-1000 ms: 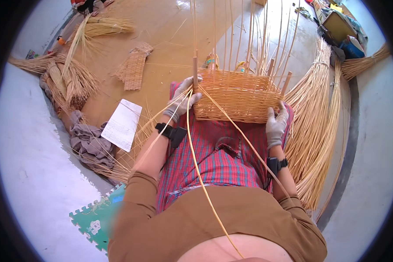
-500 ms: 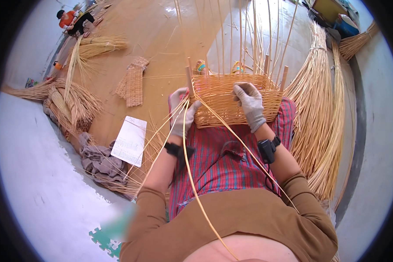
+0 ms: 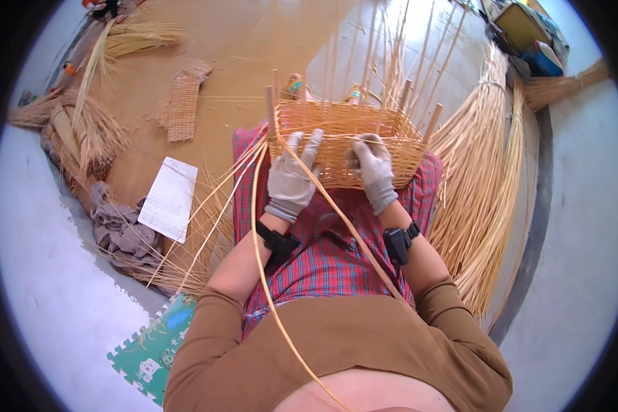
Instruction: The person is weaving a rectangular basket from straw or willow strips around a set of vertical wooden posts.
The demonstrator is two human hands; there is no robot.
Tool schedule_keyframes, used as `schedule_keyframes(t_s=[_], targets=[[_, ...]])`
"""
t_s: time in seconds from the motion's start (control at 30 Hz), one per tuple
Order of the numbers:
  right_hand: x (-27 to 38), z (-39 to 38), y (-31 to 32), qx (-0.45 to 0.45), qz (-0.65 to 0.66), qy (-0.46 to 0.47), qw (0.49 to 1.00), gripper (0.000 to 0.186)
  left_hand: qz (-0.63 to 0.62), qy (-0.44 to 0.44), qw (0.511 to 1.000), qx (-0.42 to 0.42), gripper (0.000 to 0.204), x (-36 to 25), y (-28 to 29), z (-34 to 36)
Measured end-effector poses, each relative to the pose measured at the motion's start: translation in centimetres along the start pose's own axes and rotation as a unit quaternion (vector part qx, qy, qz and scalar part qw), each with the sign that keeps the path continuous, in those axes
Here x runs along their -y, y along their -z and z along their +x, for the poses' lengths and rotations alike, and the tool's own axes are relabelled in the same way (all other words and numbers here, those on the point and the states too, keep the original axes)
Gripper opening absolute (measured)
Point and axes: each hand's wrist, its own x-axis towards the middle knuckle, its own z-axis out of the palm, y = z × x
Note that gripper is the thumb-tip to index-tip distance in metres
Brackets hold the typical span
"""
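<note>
Wicker basket (image 3: 334,165) sits square across the lap

And it's the near wall getting all the attention, facing us above the red checked cloth (image 3: 323,275) that covers the knees. Left hand (image 3: 292,177), gloved in pale grey, lies against that wall toward its left end, fingers stretched upward and parted. Right hand (image 3: 373,172), gloved to match, works just beside it near the upper edge, fingers curled inward; whether they pinch a strand, I can't tell from this angle.

Stout corner posts (image 3: 271,113) poke above the rim, and tall thin stakes (image 3: 422,58) soar behind. Look at the left corner: loose strands (image 3: 230,177) fan out to the left, one long pale cane (image 3: 259,240) bows down to the brown top (image 3: 336,336), and another long cane (image 3: 353,233) cuts diagonally across in front of the left hand.

Out wide now! A great sheaf of reeds (image 3: 470,185) sprawls along the right. Over on the left, a white sheet (image 3: 170,199) lies near a crumpled grey cloth (image 3: 123,226), with a woven panel (image 3: 182,106) farther up the floor.
</note>
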Motion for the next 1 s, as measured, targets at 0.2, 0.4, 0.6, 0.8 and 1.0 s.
schedule_keyframes(t_s=[0.2, 0.4, 0.6, 0.8, 1.0], targets=[[1.7, 0.4, -1.7, -0.011, 0.005, 0.039, 0.999, 0.018, 0.015, -0.016, 1.0, 0.001, 0.083, 1.0, 0.2, -0.1], [7.2, 5.7, -6.4, 0.019, -0.262, 0.397, 0.88, 0.025, 0.019, -0.011, 0.999, 0.024, 0.093, -0.2, -0.1, 0.5], [6.4, 8.3, -5.6, -0.082, -0.491, 0.44, 0.748, 0.046, 0.035, 0.024, 0.998, 0.041, 0.09, -0.3, 0.2, 0.7], [2.6, 1.0, 4.0, -0.022, -0.144, 0.164, 0.976, 0.029, 0.019, -0.083, 0.996, -0.03, 0.08, -2.8, 0.7, 2.7], [6.9, 2.9, 3.1, 0.008, -0.174, 0.158, 0.972, 0.024, -0.084, -0.008, 0.993, 0.084, 0.099, -5.7, -2.0, 2.6]])
